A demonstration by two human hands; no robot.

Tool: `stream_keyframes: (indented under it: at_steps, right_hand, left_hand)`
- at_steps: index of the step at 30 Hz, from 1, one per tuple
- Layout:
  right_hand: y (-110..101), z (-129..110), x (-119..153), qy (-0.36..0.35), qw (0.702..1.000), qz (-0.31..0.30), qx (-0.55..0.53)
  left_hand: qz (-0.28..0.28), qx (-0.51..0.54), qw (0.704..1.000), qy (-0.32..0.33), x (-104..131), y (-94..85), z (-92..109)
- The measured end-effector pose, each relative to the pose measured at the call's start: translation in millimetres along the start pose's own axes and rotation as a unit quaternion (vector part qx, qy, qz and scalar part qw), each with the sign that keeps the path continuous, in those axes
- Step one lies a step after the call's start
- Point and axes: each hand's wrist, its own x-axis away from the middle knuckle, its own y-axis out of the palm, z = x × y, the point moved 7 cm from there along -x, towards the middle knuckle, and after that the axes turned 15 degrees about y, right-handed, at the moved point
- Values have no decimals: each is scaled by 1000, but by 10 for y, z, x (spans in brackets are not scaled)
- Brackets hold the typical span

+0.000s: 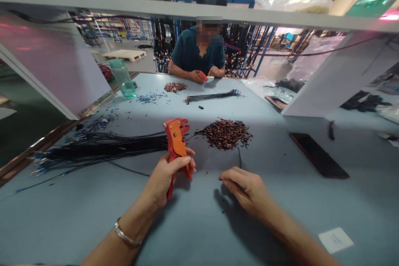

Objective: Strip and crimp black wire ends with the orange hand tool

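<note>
My left hand is wrapped round the handles of a red and orange wire stripper, its jaws pointing up and away from me. My right hand is closed in a pinch on a thin black wire. The wire's blue-tipped far end rises behind my knuckles, and a dark end shows at my fingertips. Just beyond both hands lies a pile of short black and copper-coloured offcuts. A bundle of long black wires with blue and silvery ends stretches left, partly hidden behind the stripper.
A dark phone and a white paper slip lie on the right. Across the table a person holds a red tool near another wire bundle. A green bottle stands back left. A shelf spans overhead between side panels.
</note>
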Motion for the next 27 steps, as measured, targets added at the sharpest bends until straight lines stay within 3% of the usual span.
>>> stream_keyframes:
  at_steps: [11, 17, 22, 27]
  right_hand:
    - [28, 26, -57, -28, 997, -50, 58]
    - [-154, -26, -32, -47, 997, 28, 49]
    - [-337, -197, 48, -105, 987, 112, 56]
    - [-298, -329, 124, -152, 977, 148, 31]
  left_hand:
    - [-37, -43, 998, -8, 27, 69, -59]
    - [-74, -39, 996, -9, 58, 153, -74]
    - [-117, -31, 993, -11, 83, 236, -82]
    - [-155, 20, 987, -42, 170, 384, -173]
